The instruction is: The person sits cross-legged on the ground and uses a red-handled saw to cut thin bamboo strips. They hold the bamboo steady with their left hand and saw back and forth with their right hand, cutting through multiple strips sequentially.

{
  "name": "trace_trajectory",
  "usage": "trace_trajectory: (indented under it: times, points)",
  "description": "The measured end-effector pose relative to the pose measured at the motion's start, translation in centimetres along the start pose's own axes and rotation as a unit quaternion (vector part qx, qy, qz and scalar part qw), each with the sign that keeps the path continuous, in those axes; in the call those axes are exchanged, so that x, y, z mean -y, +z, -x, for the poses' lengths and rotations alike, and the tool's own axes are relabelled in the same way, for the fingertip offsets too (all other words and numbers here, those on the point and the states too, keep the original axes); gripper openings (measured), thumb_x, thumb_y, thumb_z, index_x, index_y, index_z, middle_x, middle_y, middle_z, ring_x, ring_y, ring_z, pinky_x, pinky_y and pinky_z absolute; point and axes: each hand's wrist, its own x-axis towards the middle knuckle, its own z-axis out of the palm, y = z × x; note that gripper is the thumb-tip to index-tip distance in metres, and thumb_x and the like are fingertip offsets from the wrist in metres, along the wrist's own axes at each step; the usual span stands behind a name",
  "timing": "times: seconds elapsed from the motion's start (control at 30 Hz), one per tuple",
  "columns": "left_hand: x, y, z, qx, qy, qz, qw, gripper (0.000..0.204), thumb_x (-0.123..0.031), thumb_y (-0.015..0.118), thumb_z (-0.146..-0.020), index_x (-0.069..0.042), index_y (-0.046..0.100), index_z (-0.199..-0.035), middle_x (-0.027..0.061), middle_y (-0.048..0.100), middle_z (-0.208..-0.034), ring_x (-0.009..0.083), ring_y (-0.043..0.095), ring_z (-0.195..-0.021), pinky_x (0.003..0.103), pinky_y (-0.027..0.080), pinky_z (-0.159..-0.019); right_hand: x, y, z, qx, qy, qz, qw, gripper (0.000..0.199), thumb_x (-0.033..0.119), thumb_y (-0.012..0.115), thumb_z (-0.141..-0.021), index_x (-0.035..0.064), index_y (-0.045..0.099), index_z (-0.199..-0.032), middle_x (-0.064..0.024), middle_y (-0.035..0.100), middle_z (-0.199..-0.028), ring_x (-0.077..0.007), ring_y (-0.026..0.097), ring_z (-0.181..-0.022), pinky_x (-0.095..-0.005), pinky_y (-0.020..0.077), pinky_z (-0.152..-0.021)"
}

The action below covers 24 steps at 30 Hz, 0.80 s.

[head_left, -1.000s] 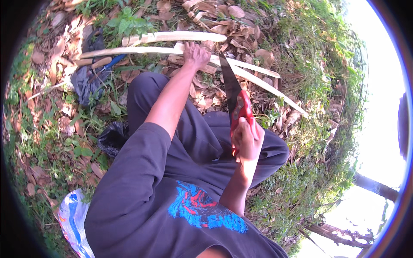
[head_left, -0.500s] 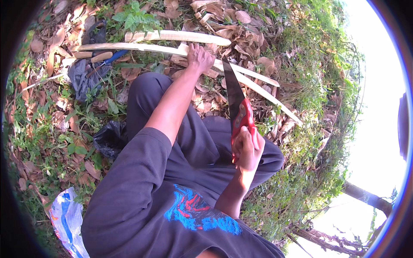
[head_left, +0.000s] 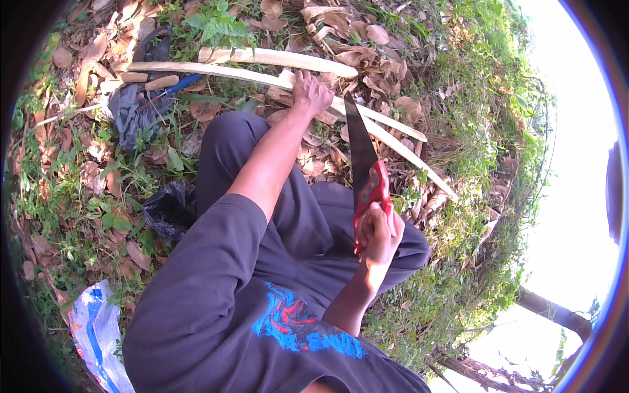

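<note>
My left hand (head_left: 312, 93) is closed around a long pale wooden strip (head_left: 236, 74) lying across the leaves in front of my folded legs. My right hand (head_left: 380, 232) grips the red handle of a handsaw (head_left: 360, 139). Its dark blade points away from me, and the tip reaches the strips just right of my left hand. Whether the teeth touch the wood I cannot tell. Beyond the held strip lies a shorter, wider pale piece of wood (head_left: 282, 59). Another thin strip (head_left: 396, 126) runs beside the held one on the right.
Tools with wooden handles (head_left: 162, 83) and a blue-handled tool (head_left: 186, 82) lie at the left by a dark plastic bag (head_left: 128, 112). A black bag (head_left: 169, 209) rests beside my knee. A white and blue sack (head_left: 98, 334) is at lower left. Dry leaves and green plants surround me.
The whole view has shifted slightly, so the wood appears a little lower and to the right. The saw has drawn back slightly toward me. Both hands keep their holds.
</note>
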Motion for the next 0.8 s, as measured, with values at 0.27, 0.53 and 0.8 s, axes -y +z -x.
trace_trajectory:
  times: [0.27, 0.53, 0.8]
  points:
    - [-0.2, 0.3, 0.0, 0.017, -0.006, -0.011, 1.000, 0.048, -0.032, 0.034, -0.092, -0.003, 0.072, -0.090, 0.0219, 0.067, -0.112, 0.0311, 0.058, -0.108, 0.053, 0.036, -0.103, -0.3, 2.9, -5.1, -0.019, -0.001, 0.044, 0.999, 0.029, 0.015, 0.056, -0.095, 0.0088, 0.045, -0.069, 0.0042, 0.035, -0.050, -0.0047, 0.029, -0.037, -0.0221, 0.0241, -0.036]
    - [0.1, -0.7, 0.3, 0.066, -0.015, -0.025, 0.997, 0.052, -0.036, 0.032, -0.096, -0.006, 0.074, -0.102, 0.0168, 0.065, -0.122, 0.0292, 0.053, -0.120, 0.050, 0.031, -0.106, 0.0, 0.4, -0.2, 0.004, -0.012, 0.039, 0.999, 0.032, 0.012, 0.052, -0.097, 0.0085, 0.043, -0.066, 0.0027, 0.037, -0.048, -0.0050, 0.028, -0.035, -0.0225, 0.0231, -0.034]
    - [-0.3, -1.0, 0.1, 0.084, -0.009, -0.006, 0.996, 0.051, -0.035, 0.033, -0.094, -0.007, 0.074, -0.104, 0.0179, 0.064, -0.125, 0.0303, 0.053, -0.120, 0.052, 0.029, -0.105, -0.4, 3.5, -4.0, 0.001, 0.004, 0.057, 0.998, 0.028, 0.016, 0.058, -0.096, 0.0097, 0.045, -0.072, 0.0056, 0.037, -0.053, -0.0035, 0.030, -0.039, -0.0223, 0.0233, -0.035]
